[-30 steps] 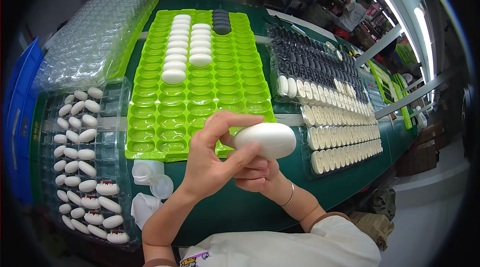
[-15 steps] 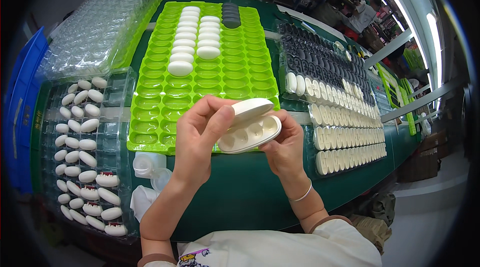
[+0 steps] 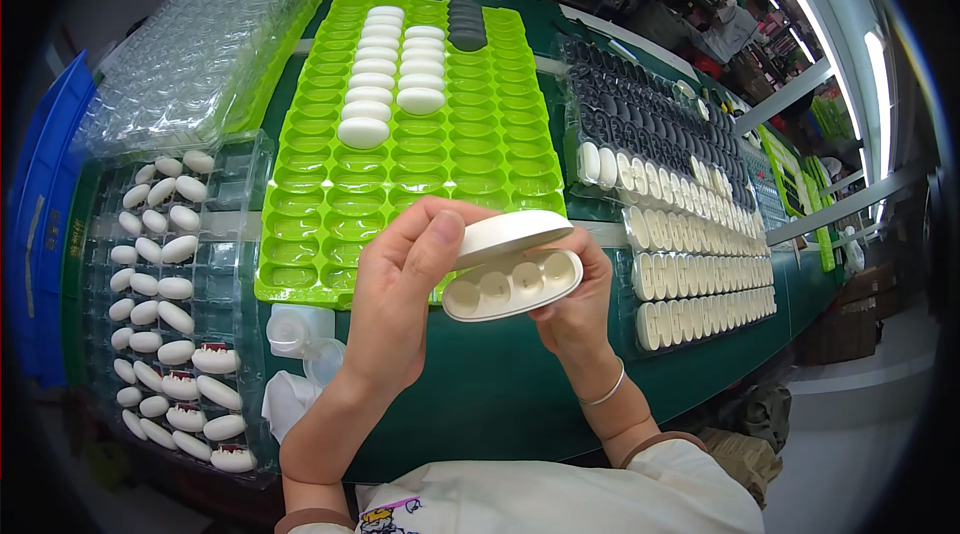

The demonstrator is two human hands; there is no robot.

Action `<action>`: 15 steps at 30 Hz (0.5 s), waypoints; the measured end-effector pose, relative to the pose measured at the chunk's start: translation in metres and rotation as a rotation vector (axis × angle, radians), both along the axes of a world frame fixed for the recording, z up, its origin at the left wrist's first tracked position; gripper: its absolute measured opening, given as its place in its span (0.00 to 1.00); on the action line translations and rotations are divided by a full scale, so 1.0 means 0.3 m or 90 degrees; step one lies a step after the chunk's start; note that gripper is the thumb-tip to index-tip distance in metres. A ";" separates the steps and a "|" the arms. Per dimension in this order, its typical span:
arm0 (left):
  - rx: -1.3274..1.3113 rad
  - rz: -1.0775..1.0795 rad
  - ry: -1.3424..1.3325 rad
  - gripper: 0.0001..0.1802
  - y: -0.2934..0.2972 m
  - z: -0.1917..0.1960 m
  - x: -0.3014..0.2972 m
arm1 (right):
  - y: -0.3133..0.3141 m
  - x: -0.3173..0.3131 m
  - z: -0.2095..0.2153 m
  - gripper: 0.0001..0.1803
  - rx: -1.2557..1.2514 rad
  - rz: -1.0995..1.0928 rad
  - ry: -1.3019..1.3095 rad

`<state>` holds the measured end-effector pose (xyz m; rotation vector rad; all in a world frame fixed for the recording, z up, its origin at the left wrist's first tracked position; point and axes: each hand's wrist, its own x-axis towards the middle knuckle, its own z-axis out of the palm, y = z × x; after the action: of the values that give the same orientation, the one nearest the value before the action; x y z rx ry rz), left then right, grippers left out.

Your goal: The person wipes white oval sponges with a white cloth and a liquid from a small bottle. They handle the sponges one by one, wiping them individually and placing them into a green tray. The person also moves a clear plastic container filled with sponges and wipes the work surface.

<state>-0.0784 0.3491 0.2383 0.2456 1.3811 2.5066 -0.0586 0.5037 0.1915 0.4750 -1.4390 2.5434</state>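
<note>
Between my two hands is a small white oval case [image 3: 462,305] with a hinged lid [image 3: 515,232] standing partly open. Several round hollows show inside its lower half. My left hand [image 3: 405,264] grips the lid's left end, its thumb laid along the top. At the case's right end my right hand [image 3: 583,296] holds the lower half, with its fingers partly hidden behind. The case is above the near edge of a lime green tray [image 3: 288,276] with oval pockets. White oval pieces [image 3: 364,132] fill two part rows there, and dark grey ones [image 3: 467,29] lie at its far end.
A clear tray [image 3: 222,264] of white oval pieces lies at the left, below stacked clear trays [image 3: 200,44] and beside a blue bin [image 3: 45,234]. Clear plastic cups [image 3: 300,329] stand near my left forearm. At the right are trays of dark shells [image 3: 640,104] and cream shells [image 3: 655,324].
The case has turned so its hollows face me more, and it sits slightly lower and to the right. Both hands still hold it.
</note>
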 end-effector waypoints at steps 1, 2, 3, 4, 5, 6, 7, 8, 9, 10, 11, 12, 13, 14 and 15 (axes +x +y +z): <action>-0.002 -0.001 -0.004 0.17 0.000 -0.002 -0.003 | -0.004 0.000 0.008 0.21 0.002 0.003 0.001; -0.002 -0.003 -0.009 0.17 -0.001 -0.004 -0.006 | -0.006 0.000 0.009 0.20 -0.009 0.008 -0.007; -0.003 -0.005 -0.014 0.17 -0.001 -0.007 -0.008 | -0.007 0.002 0.009 0.20 -0.019 0.013 -0.015; -0.003 -0.001 -0.020 0.17 0.000 -0.009 -0.010 | -0.008 0.003 0.009 0.20 -0.030 0.018 -0.023; -0.003 0.003 -0.027 0.17 0.001 -0.011 -0.011 | -0.008 0.005 0.009 0.20 -0.032 0.016 -0.037; -0.003 0.007 -0.033 0.17 0.003 -0.013 -0.012 | -0.007 0.007 0.009 0.19 -0.034 0.015 -0.051; -0.005 0.008 -0.040 0.17 0.004 -0.015 -0.013 | -0.007 0.008 0.009 0.19 -0.037 0.014 -0.065; -0.007 0.009 -0.047 0.17 0.005 -0.017 -0.014 | -0.007 0.010 0.012 0.19 -0.040 0.011 -0.077; -0.009 0.009 -0.053 0.17 0.006 -0.020 -0.015 | -0.009 0.011 0.018 0.18 -0.044 0.008 -0.089; -0.012 0.012 -0.054 0.17 0.008 -0.022 -0.016 | -0.010 0.013 0.024 0.18 -0.048 0.006 -0.101; -0.016 0.015 -0.053 0.17 0.009 -0.024 -0.018 | -0.011 0.013 0.028 0.17 -0.044 0.005 -0.114; -0.020 0.019 -0.053 0.17 0.009 -0.026 -0.020 | -0.012 0.014 0.033 0.17 -0.040 0.005 -0.127; -0.017 0.019 -0.058 0.16 0.008 -0.032 -0.022 | -0.013 0.013 0.034 0.16 -0.037 0.005 -0.140; -0.013 0.017 -0.060 0.15 0.008 -0.034 -0.026 | -0.013 0.010 0.035 0.15 -0.027 -0.006 -0.147; -0.009 0.017 -0.062 0.15 0.007 -0.037 -0.029 | -0.013 0.007 0.034 0.15 -0.017 -0.017 -0.153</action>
<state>-0.0871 0.3512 0.2273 0.1010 1.3724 2.4929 -0.0566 0.4999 0.2015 0.1476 -1.4717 2.6695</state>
